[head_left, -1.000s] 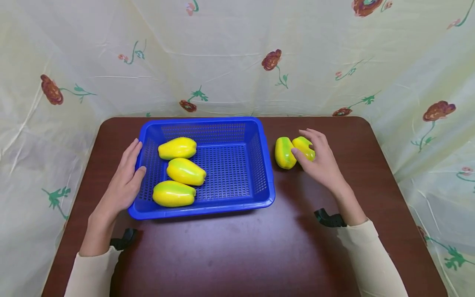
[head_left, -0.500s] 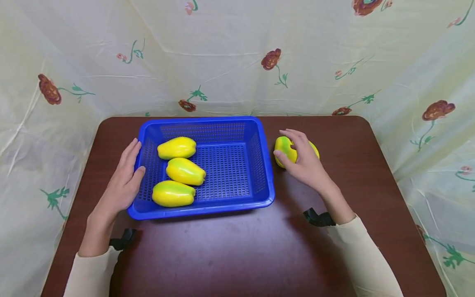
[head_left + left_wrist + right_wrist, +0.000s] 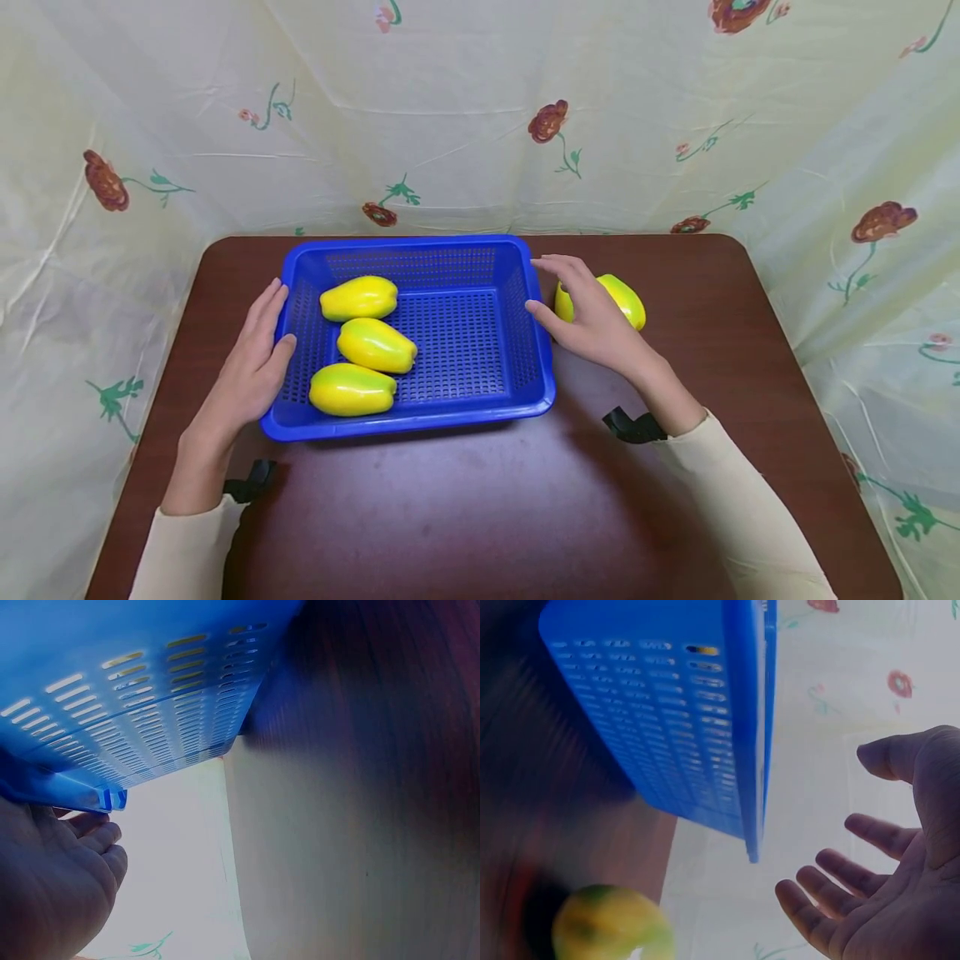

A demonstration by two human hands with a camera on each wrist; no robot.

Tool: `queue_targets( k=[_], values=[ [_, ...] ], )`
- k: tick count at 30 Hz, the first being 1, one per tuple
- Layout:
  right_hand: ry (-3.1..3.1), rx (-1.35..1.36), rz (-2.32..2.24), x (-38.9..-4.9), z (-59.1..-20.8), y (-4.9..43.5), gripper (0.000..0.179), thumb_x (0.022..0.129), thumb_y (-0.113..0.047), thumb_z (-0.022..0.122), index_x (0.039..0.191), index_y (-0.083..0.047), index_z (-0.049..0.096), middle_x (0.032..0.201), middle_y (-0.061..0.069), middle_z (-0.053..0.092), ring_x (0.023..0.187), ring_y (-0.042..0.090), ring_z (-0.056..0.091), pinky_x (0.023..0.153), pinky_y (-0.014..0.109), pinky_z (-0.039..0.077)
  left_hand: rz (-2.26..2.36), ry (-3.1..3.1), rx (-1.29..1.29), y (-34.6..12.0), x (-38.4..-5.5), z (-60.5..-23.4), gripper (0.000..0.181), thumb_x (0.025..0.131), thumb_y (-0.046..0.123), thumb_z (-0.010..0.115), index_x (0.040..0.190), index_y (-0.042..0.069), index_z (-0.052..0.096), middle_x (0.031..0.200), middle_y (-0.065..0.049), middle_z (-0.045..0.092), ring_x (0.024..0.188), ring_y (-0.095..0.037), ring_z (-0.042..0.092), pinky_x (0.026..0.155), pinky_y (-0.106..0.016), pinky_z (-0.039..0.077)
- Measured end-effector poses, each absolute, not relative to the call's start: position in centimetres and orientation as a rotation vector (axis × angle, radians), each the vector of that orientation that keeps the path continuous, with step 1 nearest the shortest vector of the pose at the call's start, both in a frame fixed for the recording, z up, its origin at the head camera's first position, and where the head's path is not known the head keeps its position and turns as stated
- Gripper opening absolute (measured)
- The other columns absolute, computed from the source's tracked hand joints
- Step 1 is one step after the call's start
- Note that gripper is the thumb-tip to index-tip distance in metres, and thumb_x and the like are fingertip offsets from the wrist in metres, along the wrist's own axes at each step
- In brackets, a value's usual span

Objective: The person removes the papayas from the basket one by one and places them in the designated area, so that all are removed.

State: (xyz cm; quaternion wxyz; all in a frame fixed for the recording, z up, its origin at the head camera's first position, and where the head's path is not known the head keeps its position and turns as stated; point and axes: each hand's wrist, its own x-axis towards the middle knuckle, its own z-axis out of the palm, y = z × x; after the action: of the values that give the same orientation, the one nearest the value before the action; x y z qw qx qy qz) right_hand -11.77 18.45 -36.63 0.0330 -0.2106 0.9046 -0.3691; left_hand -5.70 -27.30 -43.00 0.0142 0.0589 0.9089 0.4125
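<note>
A blue plastic basket point(image 3: 450, 350) with slotted walls stands on the dark table, and three yellow-green papayas point(image 3: 358, 298) lie in its left half. My left hand point(image 3: 251, 367) rests along the left rim, fingers extended and thumb at the edge. In the left wrist view, the fingers of the left hand point(image 3: 71, 862) are right at the rim's underside. My right hand point(image 3: 588, 317) is spread with nothing in it, its fingertips close to the right rim. Beneath and behind it lie two more papayas point(image 3: 624, 302), one mostly hidden. The right wrist view shows one papaya point(image 3: 611, 926) beside the basket wall.
The brown table point(image 3: 450, 517) has rounded far corners. A pale floral curtain point(image 3: 465, 108) hangs behind it and along both sides. Dark straps point(image 3: 633, 425) are on both wrists, below cream sleeves point(image 3: 742, 500).
My right hand has moved left, from over the two papayas outside the basket to the right rim, leaving them on the table. My left hand has stayed on the left rim.
</note>
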Motion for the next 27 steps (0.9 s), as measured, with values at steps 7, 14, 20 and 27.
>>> queue_targets(
  k=[7, 14, 20, 27],
  values=[
    [2.760, -0.698, -1.044, -11.9, -36.4, 17.4, 0.058, 0.101, -0.033, 0.070, 0.153, -0.012, 0.054, 0.163, 0.013, 0.045, 0.148, 0.030, 0.048, 0.120, 0.057, 0.045, 1.272, 2.833, 0.183, -27.0, -5.9, -43.1, 0.070, 0.110, 0.018, 0.041, 0.172, 0.020, 0.009, 0.181, -0.005, 0.002, 0.166, -0.043, 0.011, 0.126, -0.078, 0.011],
    [2.710, -0.769, -0.975, -11.6, -36.9, 15.9, 0.057, 0.102, -0.035, 0.069, 0.152, -0.013, 0.055, 0.163, 0.013, 0.045, 0.150, 0.029, 0.047, 0.120, 0.055, 0.047, 1.273, 2.830, 0.183, -27.2, -5.7, -43.0, 0.070, 0.110, 0.017, 0.041, 0.172, 0.019, 0.010, 0.181, -0.008, 0.003, 0.165, -0.045, 0.011, 0.125, -0.079, 0.011],
    [2.694, -0.835, -0.902, -11.8, -36.5, 14.4, 0.055, 0.103, -0.036, 0.067, 0.152, -0.015, 0.056, 0.163, 0.010, 0.046, 0.150, 0.028, 0.047, 0.118, 0.052, 0.050, 1.288, 2.825, 0.185, -27.3, -5.8, -43.0, 0.069, 0.110, 0.017, 0.040, 0.172, 0.019, 0.010, 0.181, -0.005, 0.002, 0.165, -0.045, 0.011, 0.125, -0.079, 0.011],
    [2.649, -0.924, -0.833, -12.2, -35.8, 13.2, 0.055, 0.104, -0.036, 0.066, 0.152, -0.014, 0.055, 0.163, 0.012, 0.045, 0.150, 0.030, 0.047, 0.117, 0.051, 0.051, 1.291, 2.831, 0.196, -27.4, -5.8, -43.2, 0.069, 0.110, 0.017, 0.039, 0.172, 0.017, 0.010, 0.181, -0.005, 0.002, 0.165, -0.046, 0.012, 0.126, -0.078, 0.010]
  ],
)
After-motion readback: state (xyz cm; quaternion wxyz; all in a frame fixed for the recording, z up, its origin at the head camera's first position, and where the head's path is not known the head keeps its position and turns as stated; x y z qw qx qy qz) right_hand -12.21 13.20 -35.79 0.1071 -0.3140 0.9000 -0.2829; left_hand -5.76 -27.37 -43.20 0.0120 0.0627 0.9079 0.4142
